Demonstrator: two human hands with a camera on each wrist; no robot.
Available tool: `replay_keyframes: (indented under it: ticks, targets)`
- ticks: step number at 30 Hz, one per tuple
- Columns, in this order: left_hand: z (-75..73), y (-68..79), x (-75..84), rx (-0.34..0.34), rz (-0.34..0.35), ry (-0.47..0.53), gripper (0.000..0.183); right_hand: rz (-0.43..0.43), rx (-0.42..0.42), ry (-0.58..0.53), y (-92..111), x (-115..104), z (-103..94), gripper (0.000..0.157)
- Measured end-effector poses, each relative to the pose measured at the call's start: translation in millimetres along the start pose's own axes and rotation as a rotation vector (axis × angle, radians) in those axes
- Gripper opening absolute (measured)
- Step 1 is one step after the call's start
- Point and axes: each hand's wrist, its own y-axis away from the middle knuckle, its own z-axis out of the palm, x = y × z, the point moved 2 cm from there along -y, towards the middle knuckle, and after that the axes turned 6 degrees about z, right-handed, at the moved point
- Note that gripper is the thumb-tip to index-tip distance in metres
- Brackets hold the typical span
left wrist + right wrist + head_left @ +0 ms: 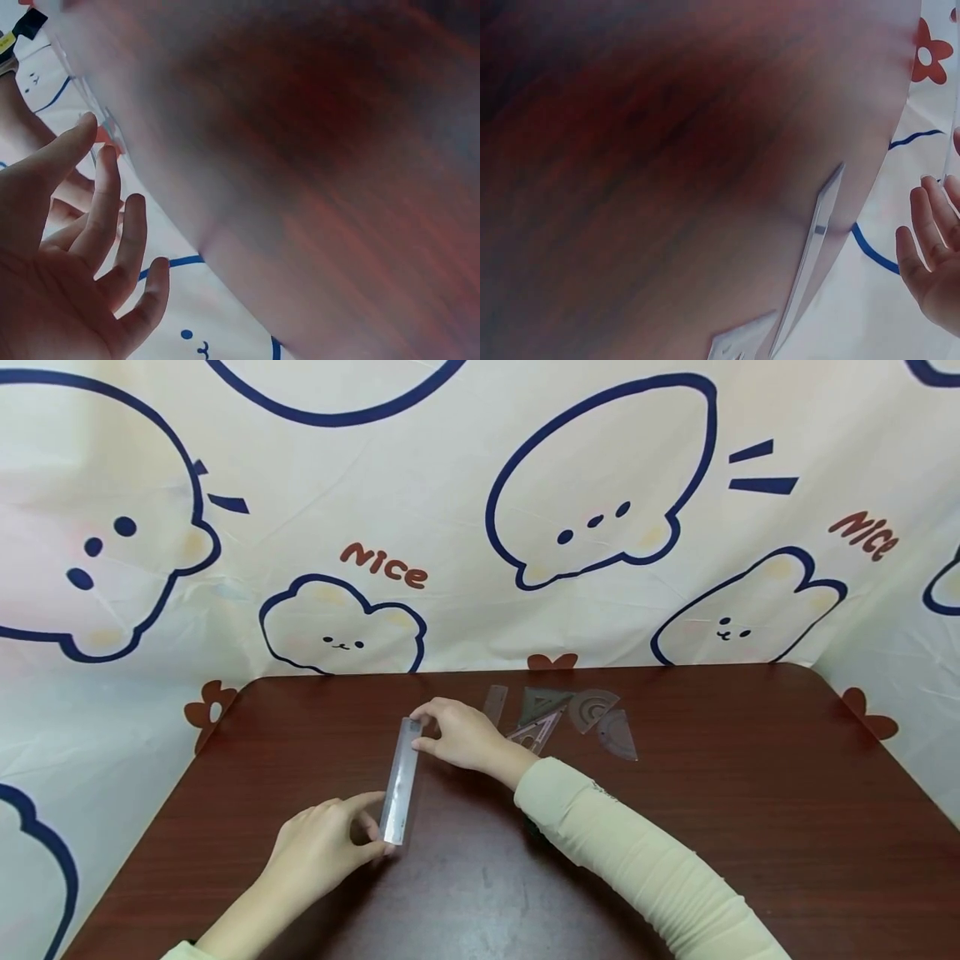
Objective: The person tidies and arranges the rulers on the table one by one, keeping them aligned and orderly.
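Note:
A clear straight ruler (401, 781) is held slanting over the brown table between both hands. My left hand (318, 843) pinches its near end with thumb and index finger. At the far end, my right hand (461, 733) grips the ruler between thumb and fingers. The left wrist view shows the left hand (75, 255) with its other fingers spread loosely. Part of the right hand (934, 262) appears at the right edge of the right wrist view.
Beyond the right hand lie another clear ruler (496, 700), a set square (538, 702), a second set square (536, 732), a protractor (592, 708) and another protractor (618, 735). A cartoon-printed cloth (465, 618) stands behind and beside the brown table (712, 760).

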Motion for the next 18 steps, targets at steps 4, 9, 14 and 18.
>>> replay_keyframes:
  ticks: [4,9,14,18]
  targets:
    - [-0.1,5.0,-2.9,-0.015,-0.001,0.004,0.058,-0.011,-0.017,0.015,1,-3,5.0,0.041]
    - [-1.7,12.5,-10.5,-0.029,-0.007,0.001,0.056,-0.022,-0.046,0.048,1,-7,10.4,0.041]
    - [-4.6,22.7,-21.5,-0.048,-0.047,-0.01,0.052,-0.046,-0.068,0.084,-1,-13,16.2,0.041]
    - [-4.9,29.9,-28.6,-0.067,-0.063,-0.028,0.05,-0.044,-0.097,0.096,-1,-20,20.0,0.041]
